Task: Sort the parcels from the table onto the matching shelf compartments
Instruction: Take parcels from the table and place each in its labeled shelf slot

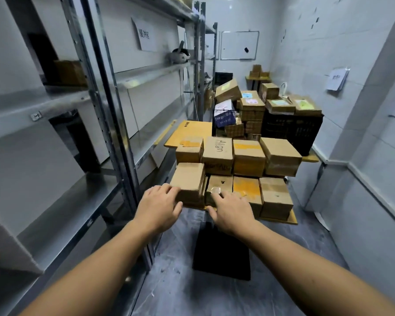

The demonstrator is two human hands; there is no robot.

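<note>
Narrow storeroom, table (192,131) crammed with stacked parcels (249,156) beside the shelf (66,208): left hand (160,206) touches the near-left box (188,179), right hand (230,210) rests on its neighbour (220,182), fingers (169,189) loosely spread, nothing gripped yet; yanking one out of that tight pack could drag others off the edge.

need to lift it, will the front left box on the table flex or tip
Probably stiff: the front left box keeps square, crisp edges. Likely stable rather than tippy, being squat and flat on the table. The left hand touches its near corner, so a one-sided grip might twist it.
</note>
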